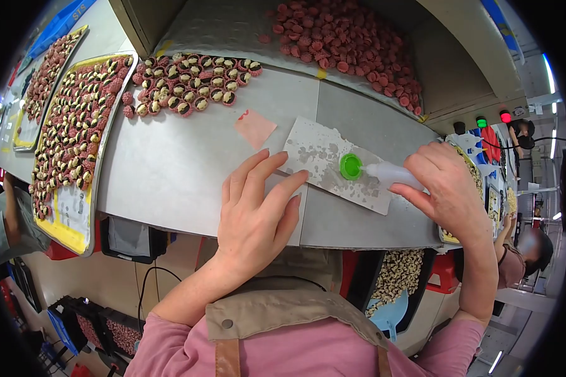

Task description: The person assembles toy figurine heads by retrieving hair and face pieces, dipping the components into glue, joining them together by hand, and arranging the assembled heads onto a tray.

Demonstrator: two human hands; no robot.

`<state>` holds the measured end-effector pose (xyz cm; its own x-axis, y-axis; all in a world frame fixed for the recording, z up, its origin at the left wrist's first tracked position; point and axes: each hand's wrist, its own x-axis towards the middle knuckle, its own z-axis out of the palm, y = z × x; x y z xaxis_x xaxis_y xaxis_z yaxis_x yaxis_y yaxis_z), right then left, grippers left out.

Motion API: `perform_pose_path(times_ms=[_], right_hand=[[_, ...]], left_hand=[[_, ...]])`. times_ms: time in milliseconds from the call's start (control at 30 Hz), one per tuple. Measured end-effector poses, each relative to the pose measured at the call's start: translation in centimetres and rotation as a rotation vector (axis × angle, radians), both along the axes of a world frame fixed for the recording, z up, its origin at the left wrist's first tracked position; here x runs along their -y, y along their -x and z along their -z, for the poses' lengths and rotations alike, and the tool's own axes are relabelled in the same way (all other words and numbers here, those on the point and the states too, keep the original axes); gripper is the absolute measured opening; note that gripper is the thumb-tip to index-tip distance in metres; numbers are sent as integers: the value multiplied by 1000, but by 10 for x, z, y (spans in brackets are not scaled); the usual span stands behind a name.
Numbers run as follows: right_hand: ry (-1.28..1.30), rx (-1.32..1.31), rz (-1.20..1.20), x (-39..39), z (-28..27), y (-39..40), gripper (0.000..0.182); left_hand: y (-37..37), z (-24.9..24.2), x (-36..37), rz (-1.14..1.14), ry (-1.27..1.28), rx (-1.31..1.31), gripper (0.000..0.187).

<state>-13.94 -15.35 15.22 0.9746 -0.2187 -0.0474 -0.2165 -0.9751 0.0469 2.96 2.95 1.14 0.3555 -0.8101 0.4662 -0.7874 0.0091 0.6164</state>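
My right hand (443, 182) is wrapped round a translucent squeeze bottle (390, 173), which is tipped on its side. Its nozzle points left into a small green cup (351, 166) with green inside. The cup stands on a white sheet (314, 151) marked with grey wet-looking spots. My left hand (258, 201) hovers at the sheet's left edge, fingers apart and holding nothing. Beyond it lies a pink paper square (256, 128). Farther back, rows of small pink cup-shaped pieces (192, 81) carry dark and cream-coloured fillings.
A yellow-lined tray (82, 132) of similar filled pieces stands at the left. Loose pink cups (352, 44) are heaped in a recess at the back. Below the table edge, a black bin (396, 283) holds cream-coloured bits and a light blue scoop (391, 312). Other people are at both sides.
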Motion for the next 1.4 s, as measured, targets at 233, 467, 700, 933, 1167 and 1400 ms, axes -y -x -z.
perform_pose_path(times_ms=[233, 467, 700, 933, 1167, 1400], right_hand=[[26, -4, -18, -1, -3, -2, 30], [25, 0, -10, -3, -4, -1, 31], [-107, 149, 183, 0, 28, 21, 28], [-956, 664, 690, -8, 102, 75, 31], [-1489, 1227, 508, -5, 97, 68, 40], [-1398, 1308, 507, 10, 72, 78, 44]], left_hand=[[-1, 1, -1, -1, 15, -1, 37], [0, 1, -1, -4, 16, 0, 37], [0, 0, -1, -9, 12, 5, 36], [4, -4, 0, -15, -7, 8, 36], [11, -7, 1, -22, -21, 68, 35], [15, -7, 1, -19, -9, 112, 33]])
